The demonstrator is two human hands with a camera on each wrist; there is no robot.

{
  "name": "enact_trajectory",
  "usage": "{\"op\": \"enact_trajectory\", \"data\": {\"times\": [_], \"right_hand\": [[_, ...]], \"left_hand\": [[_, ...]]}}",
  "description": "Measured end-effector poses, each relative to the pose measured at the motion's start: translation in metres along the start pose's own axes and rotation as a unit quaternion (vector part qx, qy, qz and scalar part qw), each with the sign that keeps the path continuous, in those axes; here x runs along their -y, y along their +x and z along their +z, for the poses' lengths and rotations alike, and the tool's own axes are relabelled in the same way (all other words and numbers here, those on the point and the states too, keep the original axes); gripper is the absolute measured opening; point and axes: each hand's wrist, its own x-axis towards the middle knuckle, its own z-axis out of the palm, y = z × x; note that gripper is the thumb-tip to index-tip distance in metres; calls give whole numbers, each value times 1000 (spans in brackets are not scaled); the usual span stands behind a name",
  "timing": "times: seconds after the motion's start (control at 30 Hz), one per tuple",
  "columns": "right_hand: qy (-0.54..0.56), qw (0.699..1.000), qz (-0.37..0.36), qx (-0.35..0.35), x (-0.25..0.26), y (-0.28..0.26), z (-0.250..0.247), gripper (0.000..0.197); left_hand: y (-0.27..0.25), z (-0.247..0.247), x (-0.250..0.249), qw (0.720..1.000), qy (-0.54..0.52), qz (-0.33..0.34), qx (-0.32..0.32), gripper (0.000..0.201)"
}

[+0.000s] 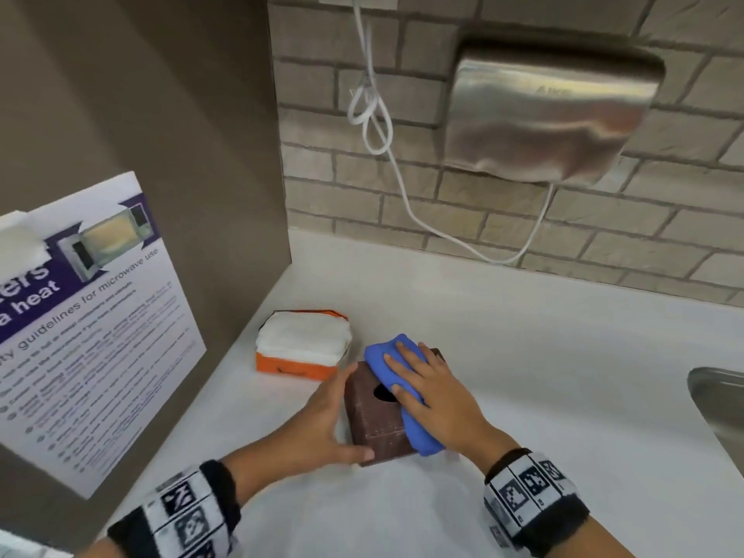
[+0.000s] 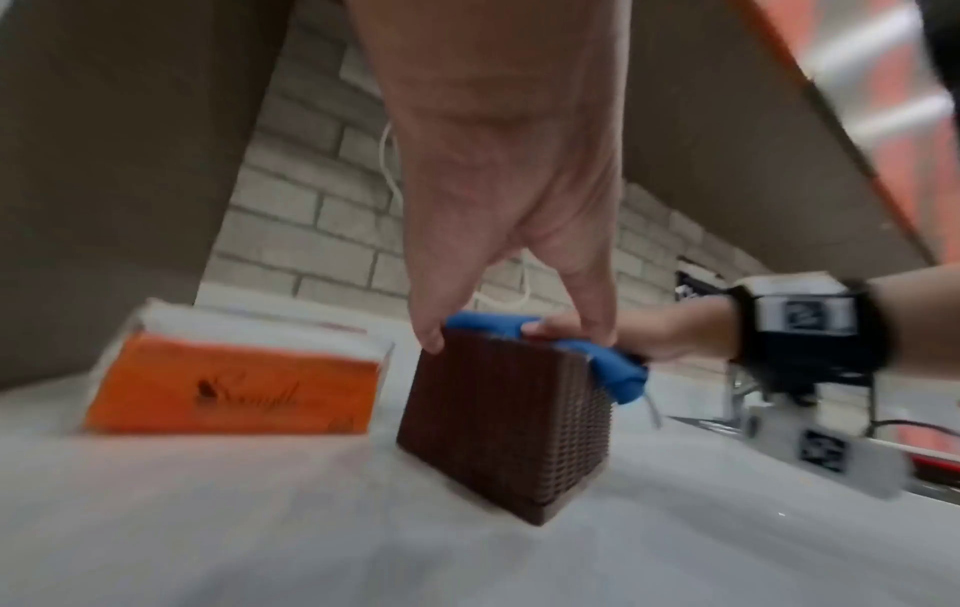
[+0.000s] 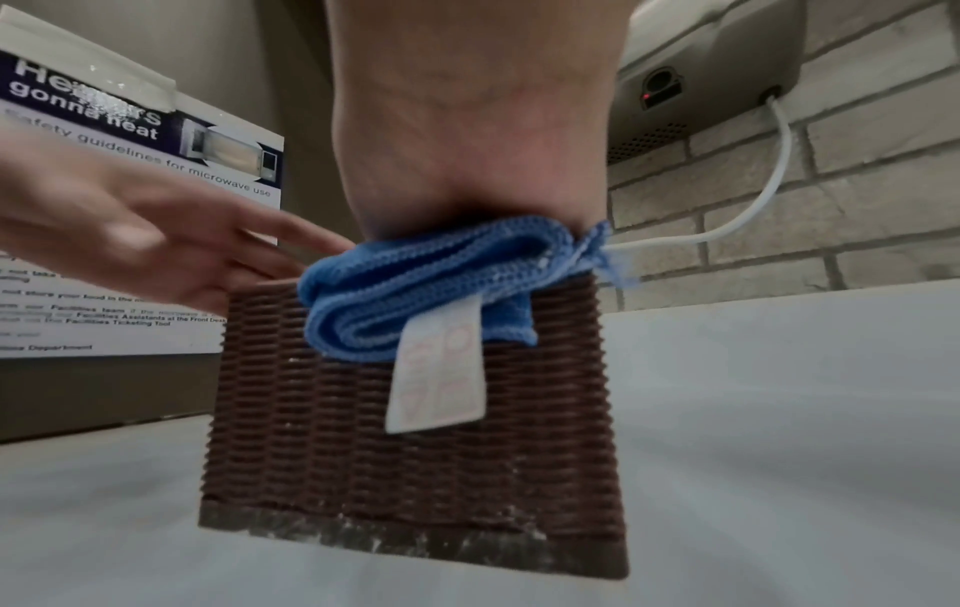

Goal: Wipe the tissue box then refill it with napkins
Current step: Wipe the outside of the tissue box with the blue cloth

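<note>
A brown woven tissue box (image 1: 372, 424) (image 3: 415, 451) stands on the white counter (image 1: 543, 356), with a dark round hole in its top. My left hand (image 1: 354, 410) grips it from the left, thumb on the near side and fingers at the far top edge. My right hand (image 1: 396, 368) lies flat with straight fingers on a folded blue cloth (image 1: 418, 432) (image 3: 426, 283) and presses it onto the box top. The cloth's white tag (image 3: 442, 369) hangs down the box side. An orange pack of white napkins (image 1: 302, 344) (image 2: 233, 390) sits just behind and left of the box.
A brown side panel with a microwave poster (image 1: 88, 324) closes off the left. On the brick wall behind hang a steel hand dryer (image 1: 551, 110) and its white cord (image 1: 402, 195). A metal sink (image 1: 720, 396) edge shows at the right.
</note>
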Motion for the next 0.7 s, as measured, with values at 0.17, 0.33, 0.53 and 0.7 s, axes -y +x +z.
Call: {"op": "enact_trajectory", "data": {"times": [0.17, 0.33, 0.53, 0.7], "right_hand": [[9, 1000, 8, 13, -2, -7, -2, 55], [-24, 978, 208, -24, -21, -2, -13, 55], [-64, 994, 85, -17, 48, 2, 18, 61], [-93, 993, 66, -2, 15, 9, 5, 58]], "left_hand": [[42, 17, 14, 996, -81, -21, 16, 129], [56, 25, 26, 996, -69, 23, -46, 108], [62, 33, 34, 993, -76, 58, -75, 114], [61, 34, 36, 990, -67, 53, -110, 113]]}}
